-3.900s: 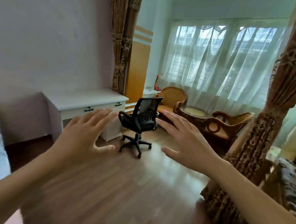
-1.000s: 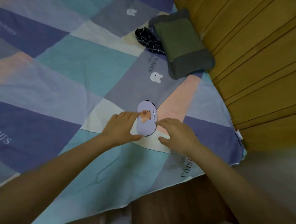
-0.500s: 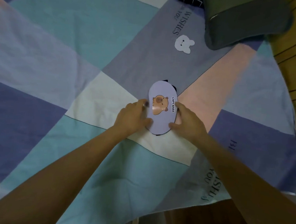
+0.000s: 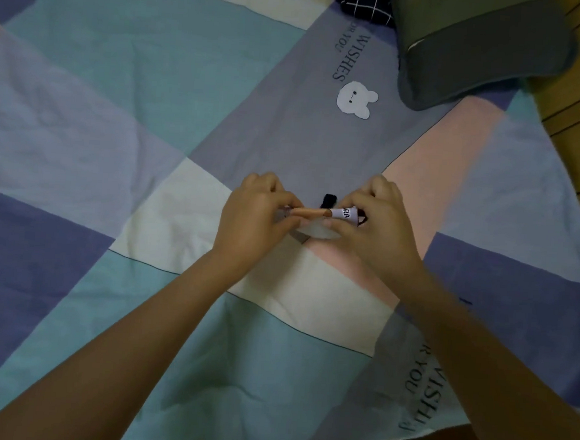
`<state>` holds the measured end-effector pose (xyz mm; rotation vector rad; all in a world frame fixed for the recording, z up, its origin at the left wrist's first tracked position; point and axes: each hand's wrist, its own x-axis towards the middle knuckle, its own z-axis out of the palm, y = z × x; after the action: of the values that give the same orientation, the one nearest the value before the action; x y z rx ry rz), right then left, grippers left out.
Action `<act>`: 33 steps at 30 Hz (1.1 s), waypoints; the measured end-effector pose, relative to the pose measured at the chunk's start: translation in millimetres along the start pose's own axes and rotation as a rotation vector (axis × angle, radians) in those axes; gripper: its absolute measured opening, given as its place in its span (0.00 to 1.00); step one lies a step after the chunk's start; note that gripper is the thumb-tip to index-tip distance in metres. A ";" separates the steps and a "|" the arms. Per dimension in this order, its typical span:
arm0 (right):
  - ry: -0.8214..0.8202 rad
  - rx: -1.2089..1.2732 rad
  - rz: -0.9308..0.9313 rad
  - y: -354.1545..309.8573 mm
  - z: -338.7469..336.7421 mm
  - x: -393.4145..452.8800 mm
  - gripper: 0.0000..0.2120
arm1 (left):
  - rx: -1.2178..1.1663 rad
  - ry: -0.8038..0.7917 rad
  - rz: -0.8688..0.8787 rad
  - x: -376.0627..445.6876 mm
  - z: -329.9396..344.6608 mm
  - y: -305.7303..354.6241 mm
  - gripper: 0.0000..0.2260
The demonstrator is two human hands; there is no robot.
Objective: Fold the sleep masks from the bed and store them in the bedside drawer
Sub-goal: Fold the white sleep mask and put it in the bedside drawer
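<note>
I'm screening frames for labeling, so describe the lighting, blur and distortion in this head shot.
Head view: dim, flat, bluish indoor light with no glare; soft shadows lie under the forearms on the patchwork quilt. Wide-angle lens bends the headboard slats at right. Left hand and right hand pinching the sleep mask are slightly soft; its lettering is only partly legible.

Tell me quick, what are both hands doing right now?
Left hand: closed, pinching the left end of the sleep mask.
Right hand: closed, pinching the mask's right end.
</note>
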<state>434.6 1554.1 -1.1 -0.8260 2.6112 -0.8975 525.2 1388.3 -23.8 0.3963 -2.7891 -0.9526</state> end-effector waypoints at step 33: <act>-0.300 1.434 0.122 -134.4 -64.6 -15.8 0.12 | -0.558 0.215 -0.633 9.8 -103.1 -8.2 0.11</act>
<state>478.9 1507.5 134.4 -0.2965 1.1583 -1.9294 542.4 1319.9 52.5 1.2259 -2.0903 -1.6272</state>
